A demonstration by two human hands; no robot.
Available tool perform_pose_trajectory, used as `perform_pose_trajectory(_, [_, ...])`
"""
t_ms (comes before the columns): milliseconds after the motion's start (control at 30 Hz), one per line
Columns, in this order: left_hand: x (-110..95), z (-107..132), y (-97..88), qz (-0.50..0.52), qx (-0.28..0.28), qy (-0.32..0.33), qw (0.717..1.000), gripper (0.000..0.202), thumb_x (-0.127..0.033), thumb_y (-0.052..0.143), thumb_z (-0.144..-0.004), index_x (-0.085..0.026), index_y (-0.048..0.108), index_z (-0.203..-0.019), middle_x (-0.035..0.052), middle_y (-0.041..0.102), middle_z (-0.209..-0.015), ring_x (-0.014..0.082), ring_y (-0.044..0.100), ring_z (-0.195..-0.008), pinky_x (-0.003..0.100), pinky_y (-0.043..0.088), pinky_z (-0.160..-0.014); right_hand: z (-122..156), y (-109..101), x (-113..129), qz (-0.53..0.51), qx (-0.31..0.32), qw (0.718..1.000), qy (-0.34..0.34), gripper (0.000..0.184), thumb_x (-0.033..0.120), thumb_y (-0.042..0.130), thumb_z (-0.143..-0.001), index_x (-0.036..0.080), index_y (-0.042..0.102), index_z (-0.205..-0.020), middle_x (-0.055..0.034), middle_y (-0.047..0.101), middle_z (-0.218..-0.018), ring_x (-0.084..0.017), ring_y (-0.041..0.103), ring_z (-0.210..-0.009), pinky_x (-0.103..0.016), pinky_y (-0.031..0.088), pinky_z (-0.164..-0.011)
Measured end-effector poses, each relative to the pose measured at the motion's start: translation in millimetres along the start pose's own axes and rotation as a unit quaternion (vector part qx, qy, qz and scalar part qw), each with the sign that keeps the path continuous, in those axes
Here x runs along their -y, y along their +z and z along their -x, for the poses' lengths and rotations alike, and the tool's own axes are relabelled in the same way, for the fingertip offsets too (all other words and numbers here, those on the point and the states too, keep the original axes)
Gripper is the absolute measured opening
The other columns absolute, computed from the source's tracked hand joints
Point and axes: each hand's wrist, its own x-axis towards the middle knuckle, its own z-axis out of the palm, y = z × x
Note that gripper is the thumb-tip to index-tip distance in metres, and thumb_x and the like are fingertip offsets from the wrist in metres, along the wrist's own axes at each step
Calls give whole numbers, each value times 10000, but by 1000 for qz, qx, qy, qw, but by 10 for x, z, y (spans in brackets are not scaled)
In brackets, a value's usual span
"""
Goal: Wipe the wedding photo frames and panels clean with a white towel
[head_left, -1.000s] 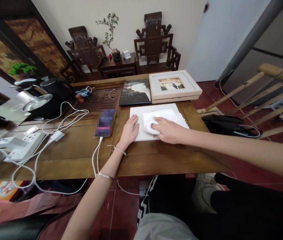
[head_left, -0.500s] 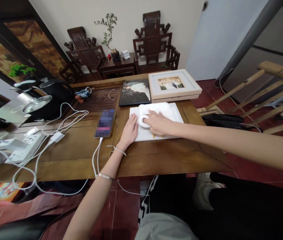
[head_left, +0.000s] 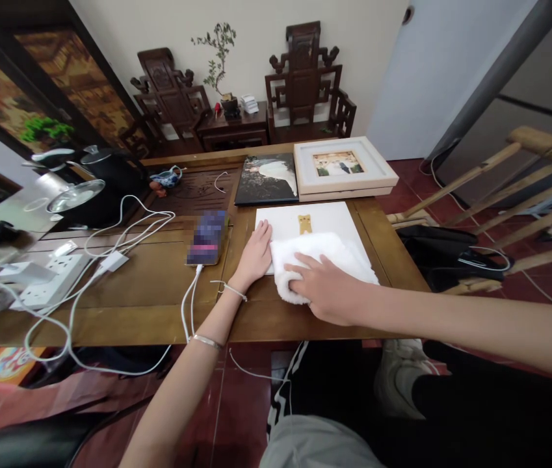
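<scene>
A white flat panel, with a gold metal piece on its upper middle, lies on the wooden table. Along the panel's left edge rests my left hand, fingers stretched out and lying flat. My right hand presses down on a folded white towel, its fingers curled on the cloth's left part. The towel covers the panel's lower portion and hangs over its near edge onto the table.
Behind the panel lie a dark photo panel and a pale framed picture. A phone with a charging cable is left of my left hand. Farther left are a power strip, tangled white cables, a glass-lidded pot and a kettle.
My right hand has drawn the towel toward me, from the panel's upper middle to its near edge. The gold piece is now uncovered. My left hand stays at the left edge.
</scene>
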Motion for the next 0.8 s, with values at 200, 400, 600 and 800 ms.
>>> perform_pose_trajectory(200, [-14, -4, -5, -2, 2, -12, 1000, 493, -242, 340, -982, -95, 454, -1439, 182, 378, -1569, 272, 274, -1498, 498, 233, -1228, -238, -22, -279, -11, -26, 999, 32, 482, -7, 437, -763, 150, 613, -1184, -201, 503, -1429, -382, 303, -1424, -593, 401, -1006])
perform_pose_trajectory(400, [-57, -3, -13, 35, -16, -26, 999, 474, -306, 347, -1007, -126, 478, -1425, 155, 404, -1561, 264, 305, -1489, 494, 238, -1229, -665, -168, -584, 4, -60, 994, 92, 445, 8, 409, -799, 114, 615, -1179, -238, 597, -1195, -365, 493, -1202, -474, 448, -821])
perform_pose_trajectory(600, [-193, 9, -89, 126, -98, -86, 983, 575, -503, 245, -1040, -178, 407, -1486, 113, 449, -1539, 234, 423, -1429, 420, 305, -1213, -928, -214, -563, 3, -56, 992, 110, 442, 21, 425, -811, 144, 614, -1191, -205, 595, -1227, -380, 453, -1202, -489, 435, -813])
perform_pose_trajectory(800, [-217, -5, -122, 148, -128, -88, 977, 675, -538, 52, -1033, -172, 340, -1522, 82, 386, -1583, 192, 354, -1466, 336, 261, -1229, -765, -151, -353, 17, -41, 999, 1, 408, 14, 438, -806, 144, 629, -1143, -191, 622, -1217, -371, 412, -1289, -544, 425, -907])
